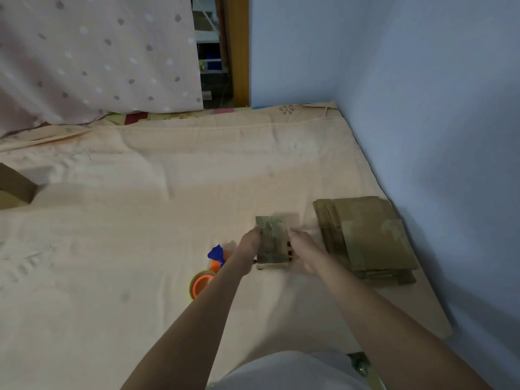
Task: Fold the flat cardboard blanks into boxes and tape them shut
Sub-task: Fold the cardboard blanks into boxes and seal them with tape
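A small folded cardboard box sits on the peach bedsheet in front of me. My left hand grips its left side and my right hand grips its right side. To the right lies a stack of flat cardboard blanks near the wall. An orange tape dispenser with a blue handle rests on the sheet just left of my left forearm.
A blue wall borders the bed on the right. Another cardboard box shows at the far left edge. A dotted pink curtain hangs at the back left beside a doorway.
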Available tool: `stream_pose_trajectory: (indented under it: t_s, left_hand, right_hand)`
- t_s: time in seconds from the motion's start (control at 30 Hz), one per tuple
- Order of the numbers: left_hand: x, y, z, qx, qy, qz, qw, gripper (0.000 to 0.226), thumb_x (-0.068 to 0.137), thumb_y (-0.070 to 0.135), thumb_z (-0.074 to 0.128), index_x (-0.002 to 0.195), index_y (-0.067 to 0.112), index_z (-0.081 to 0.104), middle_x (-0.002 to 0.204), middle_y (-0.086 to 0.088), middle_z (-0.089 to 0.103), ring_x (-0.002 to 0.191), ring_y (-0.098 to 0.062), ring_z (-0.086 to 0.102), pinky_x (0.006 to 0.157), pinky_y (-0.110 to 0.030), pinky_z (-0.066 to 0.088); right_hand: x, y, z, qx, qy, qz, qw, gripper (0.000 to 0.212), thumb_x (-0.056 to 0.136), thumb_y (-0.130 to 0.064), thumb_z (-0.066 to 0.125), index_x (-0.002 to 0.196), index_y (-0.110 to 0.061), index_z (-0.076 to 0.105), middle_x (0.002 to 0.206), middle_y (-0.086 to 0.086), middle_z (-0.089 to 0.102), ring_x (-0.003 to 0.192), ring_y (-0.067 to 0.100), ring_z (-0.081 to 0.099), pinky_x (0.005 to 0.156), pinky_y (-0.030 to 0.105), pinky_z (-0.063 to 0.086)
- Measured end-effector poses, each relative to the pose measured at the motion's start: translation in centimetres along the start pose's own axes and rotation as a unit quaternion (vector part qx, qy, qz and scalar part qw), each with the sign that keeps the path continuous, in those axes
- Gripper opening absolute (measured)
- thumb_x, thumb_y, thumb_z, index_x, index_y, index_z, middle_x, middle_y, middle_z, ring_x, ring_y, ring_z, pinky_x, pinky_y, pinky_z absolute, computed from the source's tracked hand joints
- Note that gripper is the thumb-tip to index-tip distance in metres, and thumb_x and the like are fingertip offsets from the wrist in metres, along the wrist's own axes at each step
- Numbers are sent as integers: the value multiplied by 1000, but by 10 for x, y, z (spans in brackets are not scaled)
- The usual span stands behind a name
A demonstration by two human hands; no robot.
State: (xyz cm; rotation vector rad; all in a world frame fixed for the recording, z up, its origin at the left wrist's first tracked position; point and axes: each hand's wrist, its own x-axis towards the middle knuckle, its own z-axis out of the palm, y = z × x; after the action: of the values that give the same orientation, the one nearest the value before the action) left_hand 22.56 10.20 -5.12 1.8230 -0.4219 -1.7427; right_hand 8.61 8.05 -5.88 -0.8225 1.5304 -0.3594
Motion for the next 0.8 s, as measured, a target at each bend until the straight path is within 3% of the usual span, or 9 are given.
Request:
stream_pose_trajectory:
  t_s: [0.13,0.2,0.3,0.43,0.53,0.7,0.8]
  left_hand:
    - [-3,15,-9,-1,-1,99,995,43,106,44,27,115,22,63,116,5,62,104,-21,57,94,-39,41]
    - [-7,22,-19,-39,-3,144,989,46,106,40,28,104,22,70,119,7,65,103,-16,60,97,-42,41]
    - [-12,22,-29,-112,-16,160,981,44,105,33,33,89,15,70,112,4,72,103,-19,67,96,-41,46]
    - [-10,2,-25,-106,-6,126,986,28,99,30,46,109,11,63,109,-6,72,98,-26,69,85,-36,51]
    - [-3,-26,-21,-2,7,69,998,31,98,39,51,113,13,61,108,-6,70,97,-26,68,75,-32,50]
    - [-3,-55,-21,71,4,6,997,33,100,38,46,115,10,56,109,-9,67,96,-26,67,88,-44,53]
    - [-6,-51,-24,126,-7,-17,992,35,101,36,41,110,7,59,103,-11,70,97,-28,67,94,-49,51]
  right_hand:
    - [-11,-24,-11,104,-8,-23,994,52,107,-51,28,124,-16,63,117,8,70,108,27,65,91,40,54]
    - [-18,-31,-21,182,-8,-49,982,50,107,-51,29,125,-14,59,115,7,68,112,25,62,93,38,51]
    - [-26,-32,-33,214,5,-71,974,49,107,-50,31,108,-12,62,106,0,67,112,20,58,106,39,40]
    - [-25,-13,-28,170,32,-41,984,43,107,-46,35,102,-15,65,108,4,71,103,19,64,102,41,46]
    - [-23,10,-21,70,30,8,997,45,106,-53,33,109,-20,64,110,2,69,101,20,63,97,42,47]
    - [-27,30,-17,13,20,74,997,42,104,-50,40,119,-17,62,111,6,69,102,28,65,95,50,53]
    - [-32,28,-19,-43,1,91,995,44,103,-53,38,113,-17,62,106,6,66,101,31,63,97,52,51]
